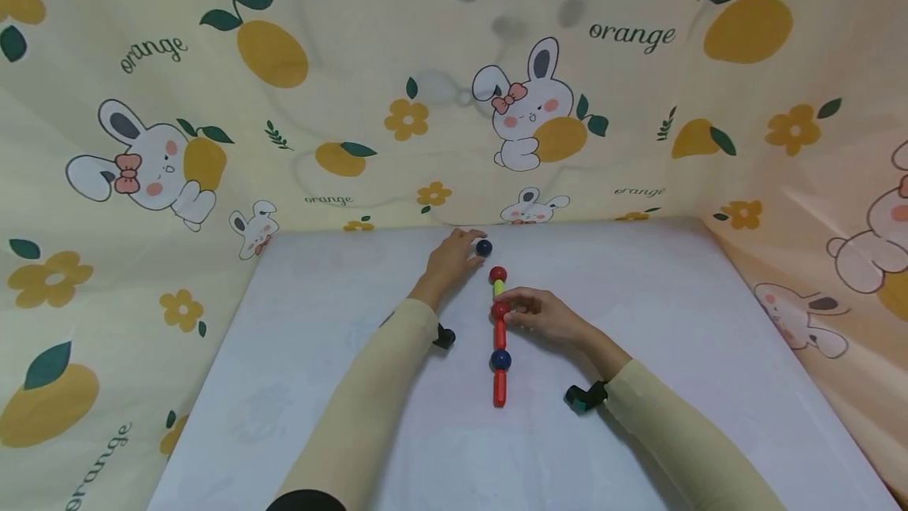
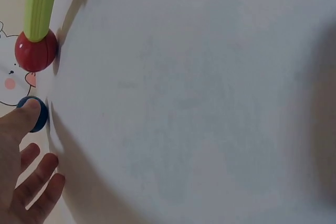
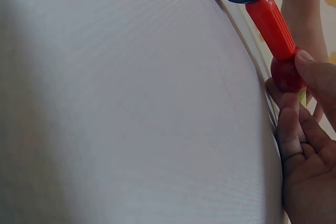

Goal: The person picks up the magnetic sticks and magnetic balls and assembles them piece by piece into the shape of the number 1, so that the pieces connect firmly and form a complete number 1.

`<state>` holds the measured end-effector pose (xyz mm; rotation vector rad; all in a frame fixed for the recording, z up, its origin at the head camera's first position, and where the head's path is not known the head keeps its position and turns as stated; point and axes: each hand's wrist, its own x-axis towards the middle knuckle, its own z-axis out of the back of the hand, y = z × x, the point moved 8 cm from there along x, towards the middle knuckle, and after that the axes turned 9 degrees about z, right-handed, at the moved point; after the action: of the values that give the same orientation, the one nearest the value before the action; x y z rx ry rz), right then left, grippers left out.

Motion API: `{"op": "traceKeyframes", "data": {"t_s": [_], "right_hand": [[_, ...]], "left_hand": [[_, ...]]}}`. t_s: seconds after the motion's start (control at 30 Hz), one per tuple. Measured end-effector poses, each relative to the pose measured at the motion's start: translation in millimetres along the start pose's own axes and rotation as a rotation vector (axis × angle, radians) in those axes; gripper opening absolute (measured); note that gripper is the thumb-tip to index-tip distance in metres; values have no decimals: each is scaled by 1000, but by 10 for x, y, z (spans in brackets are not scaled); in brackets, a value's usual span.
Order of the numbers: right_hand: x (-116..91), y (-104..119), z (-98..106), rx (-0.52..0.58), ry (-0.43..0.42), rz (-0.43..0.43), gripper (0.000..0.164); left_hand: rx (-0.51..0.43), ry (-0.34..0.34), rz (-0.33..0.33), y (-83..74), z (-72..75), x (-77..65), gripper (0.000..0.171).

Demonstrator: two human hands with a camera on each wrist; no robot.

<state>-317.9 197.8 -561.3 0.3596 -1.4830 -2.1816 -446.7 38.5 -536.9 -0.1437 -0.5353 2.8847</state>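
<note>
My left hand [image 1: 449,262] holds a small blue ball [image 1: 484,248] at the far part of the table; the left wrist view shows the thumb [image 2: 30,109] on it. Apart from that ball, a chain of balls and rods runs toward me. Its far end is a red ball [image 1: 498,274], then a yellow-green rod [image 1: 499,288]. My right hand [image 1: 546,317] pinches the middle red ball [image 3: 286,75] between thumb and fingers. Nearer me follow a ridged red rod [image 3: 271,26], a larger blue ball [image 1: 500,360] and a second red rod [image 1: 500,389] at the near end.
The white table [image 1: 319,385] lies under both arms. A patterned cloth [image 1: 397,46] with rabbits and oranges hangs behind it and along the sides. Dark wrist devices [image 1: 586,397] show at both sleeves. A black round shape [image 1: 307,500] is at the bottom edge.
</note>
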Motion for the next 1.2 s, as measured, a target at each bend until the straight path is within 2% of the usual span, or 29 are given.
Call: {"op": "traceKeyframes", "data": {"t_s": [0.13,0.43,0.7,0.83,1.03,1.2], "right_hand": [[2,1,-8,-5,-5,-6,44],[16,7,-9,-7,-2,4,44],[29,-40,-28,19,13,13,43],[27,-45,-23,12,12,28,43],[20,-11,-7,0,8,22,43],[19,-5,10,-16,9,30,43]], "left_hand": [[28,-3,3,-16,-12,-11,59],[25,-20,17,-14,-17,5,54],[4,-40,59,6,-18,4,49],[-3,-28,83,10,-15,-10,48],[-33,-14,89,22,-3,-15,46],[-58,-33,80,45,-8,-25,45]]}}
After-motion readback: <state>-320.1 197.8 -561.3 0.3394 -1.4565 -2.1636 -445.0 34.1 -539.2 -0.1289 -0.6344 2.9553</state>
